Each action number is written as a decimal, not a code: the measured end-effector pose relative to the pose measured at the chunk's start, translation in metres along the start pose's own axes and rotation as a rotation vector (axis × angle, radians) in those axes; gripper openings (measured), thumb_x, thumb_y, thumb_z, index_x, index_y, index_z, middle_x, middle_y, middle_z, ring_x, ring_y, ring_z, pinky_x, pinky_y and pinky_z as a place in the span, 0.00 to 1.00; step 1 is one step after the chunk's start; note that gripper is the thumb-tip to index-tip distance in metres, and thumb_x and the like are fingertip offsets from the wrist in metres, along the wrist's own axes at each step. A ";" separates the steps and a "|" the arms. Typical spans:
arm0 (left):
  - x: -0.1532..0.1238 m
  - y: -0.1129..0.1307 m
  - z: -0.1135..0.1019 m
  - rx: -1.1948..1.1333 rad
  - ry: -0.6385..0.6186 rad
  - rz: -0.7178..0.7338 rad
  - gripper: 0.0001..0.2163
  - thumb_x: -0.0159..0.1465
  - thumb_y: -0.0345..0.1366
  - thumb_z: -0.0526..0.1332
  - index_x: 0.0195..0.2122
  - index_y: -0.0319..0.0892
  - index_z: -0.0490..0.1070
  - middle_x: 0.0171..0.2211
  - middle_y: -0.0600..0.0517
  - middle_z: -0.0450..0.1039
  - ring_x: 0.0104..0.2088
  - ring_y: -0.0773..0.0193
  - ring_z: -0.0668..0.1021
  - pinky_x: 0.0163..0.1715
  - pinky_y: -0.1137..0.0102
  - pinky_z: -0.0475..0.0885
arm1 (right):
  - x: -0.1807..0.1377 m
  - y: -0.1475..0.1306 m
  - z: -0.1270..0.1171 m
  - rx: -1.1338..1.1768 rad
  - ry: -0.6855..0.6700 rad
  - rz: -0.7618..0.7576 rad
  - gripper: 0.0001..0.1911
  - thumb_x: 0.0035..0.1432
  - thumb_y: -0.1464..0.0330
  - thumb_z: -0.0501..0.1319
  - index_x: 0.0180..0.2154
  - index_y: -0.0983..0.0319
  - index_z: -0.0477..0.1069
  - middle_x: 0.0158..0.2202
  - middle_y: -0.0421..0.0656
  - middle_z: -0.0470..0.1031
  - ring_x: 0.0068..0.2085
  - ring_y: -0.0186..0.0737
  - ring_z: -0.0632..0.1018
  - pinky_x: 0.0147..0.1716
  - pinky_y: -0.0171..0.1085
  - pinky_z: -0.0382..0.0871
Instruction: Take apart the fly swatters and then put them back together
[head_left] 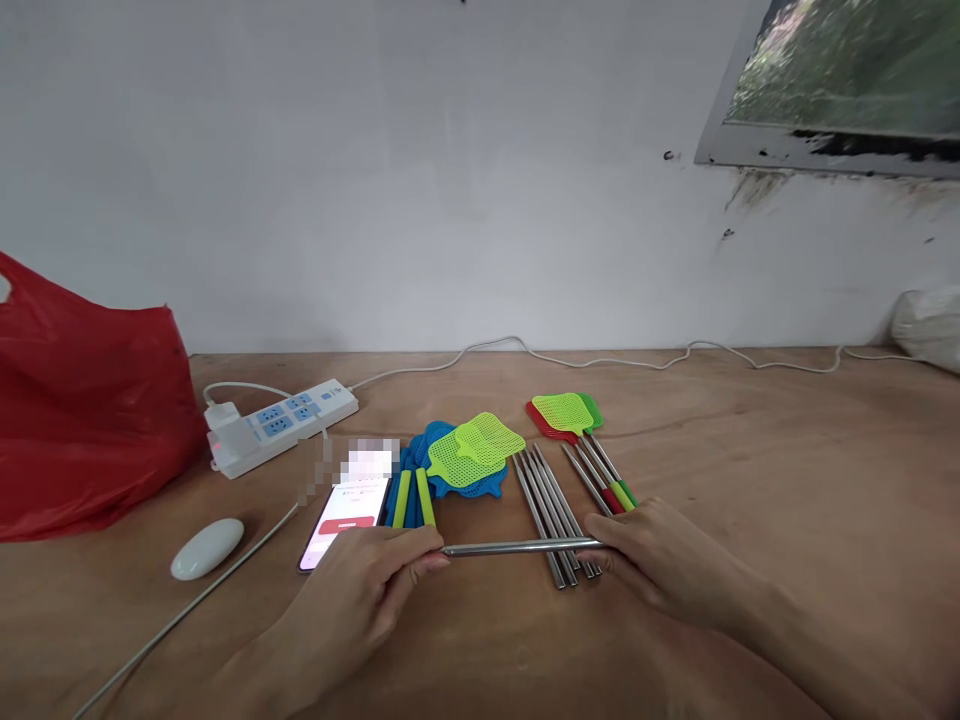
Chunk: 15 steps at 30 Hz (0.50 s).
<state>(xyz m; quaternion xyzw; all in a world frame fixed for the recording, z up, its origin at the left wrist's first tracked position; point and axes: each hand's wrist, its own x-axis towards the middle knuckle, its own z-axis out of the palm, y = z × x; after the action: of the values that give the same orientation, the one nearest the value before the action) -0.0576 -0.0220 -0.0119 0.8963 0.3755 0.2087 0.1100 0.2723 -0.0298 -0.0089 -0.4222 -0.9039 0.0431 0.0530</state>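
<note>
A thin metal rod (517, 547) lies crosswise between my two hands. My left hand (367, 590) pinches its left end, and my right hand (660, 565) grips its right end. The rod passes over a row of several more metal rods (551, 500) lying on the wooden table (750, 480). Just beyond my left hand lie fly swatter heads: blue ones (431, 445) under yellow-green ones (474, 448) with short green handles (412, 497). Farther right rest assembled swatters with green and red heads (562, 412) on metal shafts.
A phone (345, 520) with a lit screen lies left of the swatter heads. A white power strip (281, 425), its cable, a white oval object (206, 547) and a red plastic bag (82, 420) occupy the left. A white wall rises behind; a white bag (930, 325) sits far right.
</note>
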 end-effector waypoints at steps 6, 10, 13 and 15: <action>-0.001 0.002 0.001 0.027 0.022 0.016 0.15 0.74 0.36 0.48 0.29 0.43 0.63 0.20 0.58 0.62 0.20 0.68 0.67 0.23 0.73 0.54 | -0.004 0.003 -0.001 0.025 -0.012 0.004 0.14 0.73 0.64 0.47 0.34 0.60 0.63 0.27 0.41 0.76 0.24 0.39 0.73 0.24 0.38 0.46; 0.002 0.002 -0.003 0.058 0.018 0.022 0.16 0.74 0.36 0.48 0.28 0.43 0.65 0.20 0.58 0.63 0.20 0.68 0.68 0.23 0.73 0.55 | -0.006 0.007 0.000 0.037 -0.012 0.007 0.15 0.73 0.63 0.47 0.34 0.59 0.63 0.27 0.41 0.76 0.25 0.39 0.73 0.25 0.38 0.47; 0.000 -0.009 -0.009 0.052 0.052 -0.030 0.16 0.73 0.36 0.48 0.30 0.44 0.68 0.20 0.58 0.65 0.20 0.67 0.69 0.23 0.73 0.56 | -0.014 0.020 0.003 0.020 0.052 0.023 0.16 0.72 0.62 0.48 0.32 0.59 0.64 0.26 0.41 0.74 0.23 0.39 0.72 0.25 0.38 0.47; -0.004 -0.019 -0.013 0.024 0.060 -0.071 0.15 0.73 0.38 0.48 0.32 0.44 0.70 0.23 0.56 0.70 0.22 0.67 0.71 0.24 0.74 0.58 | -0.022 0.031 0.007 0.047 0.103 0.050 0.16 0.72 0.65 0.47 0.31 0.59 0.64 0.24 0.40 0.72 0.23 0.37 0.71 0.25 0.37 0.50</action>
<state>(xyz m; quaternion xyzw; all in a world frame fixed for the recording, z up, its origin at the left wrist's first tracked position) -0.0783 -0.0111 -0.0087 0.8769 0.4129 0.2270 0.0951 0.3093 -0.0269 -0.0209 -0.4450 -0.8878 0.0437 0.1084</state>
